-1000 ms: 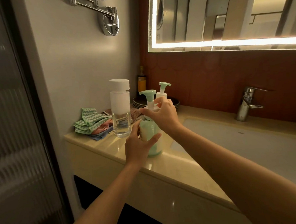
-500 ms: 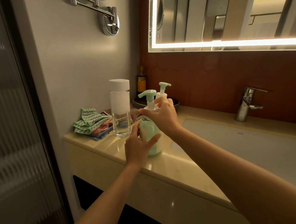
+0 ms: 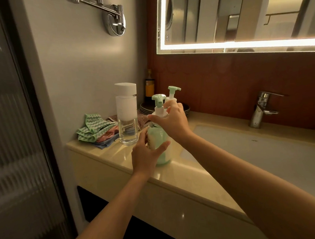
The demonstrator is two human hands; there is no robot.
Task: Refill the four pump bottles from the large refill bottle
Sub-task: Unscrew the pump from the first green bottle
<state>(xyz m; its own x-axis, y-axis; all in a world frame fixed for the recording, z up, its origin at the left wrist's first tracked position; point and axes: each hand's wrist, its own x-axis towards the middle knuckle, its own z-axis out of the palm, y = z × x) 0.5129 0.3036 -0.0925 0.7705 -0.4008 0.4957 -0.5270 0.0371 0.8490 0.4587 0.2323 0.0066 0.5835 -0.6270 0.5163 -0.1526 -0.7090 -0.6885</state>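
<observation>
A mint-green pump bottle (image 3: 160,137) stands on the beige counter (image 3: 116,154) near its front edge. My left hand (image 3: 145,154) wraps around its body. My right hand (image 3: 171,121) grips the white collar under its green pump head (image 3: 158,99), whose nozzle points toward me. A second pump bottle (image 3: 172,93) stands right behind, mostly hidden by my right hand. To the left stands a tall clear refill bottle (image 3: 127,117) with a white cap, holding liquid low in its body.
Folded cloths (image 3: 97,130) lie at the counter's back left. Dark plates (image 3: 146,107) and a small brown bottle (image 3: 149,85) sit in the corner. The sink basin (image 3: 264,155) and chrome tap (image 3: 260,110) are to the right; a lit mirror (image 3: 239,18) hangs above.
The pump head has turned: its nozzle pointed left before and now faces me. Both hands stay on the bottle in the same place.
</observation>
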